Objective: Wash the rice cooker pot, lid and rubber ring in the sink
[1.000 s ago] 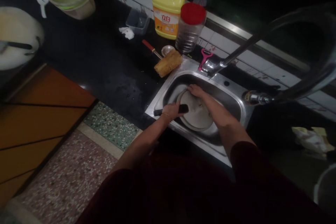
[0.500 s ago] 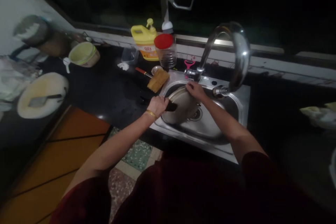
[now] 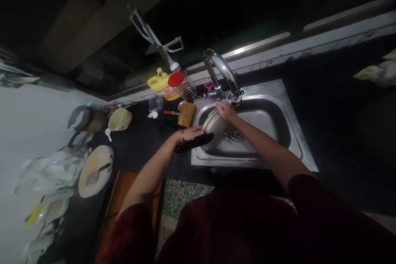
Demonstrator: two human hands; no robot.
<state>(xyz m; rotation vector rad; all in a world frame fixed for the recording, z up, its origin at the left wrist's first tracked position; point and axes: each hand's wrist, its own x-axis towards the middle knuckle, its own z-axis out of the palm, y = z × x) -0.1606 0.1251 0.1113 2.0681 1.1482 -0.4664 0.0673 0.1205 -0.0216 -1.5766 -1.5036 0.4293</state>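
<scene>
Pan: tilted at nine o'clock in the sink.
Right hand: grasping its rim, one o'clock.
Left hand: at black handle, nine o'clock; cannot tell whether closed.
Rim, handle: likely best holds; stiff, slippery if wet.

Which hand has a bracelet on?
The left hand, at the black handle: a gold-coloured bracelet circles its wrist. The right hand, near the tap, shows none.
</scene>
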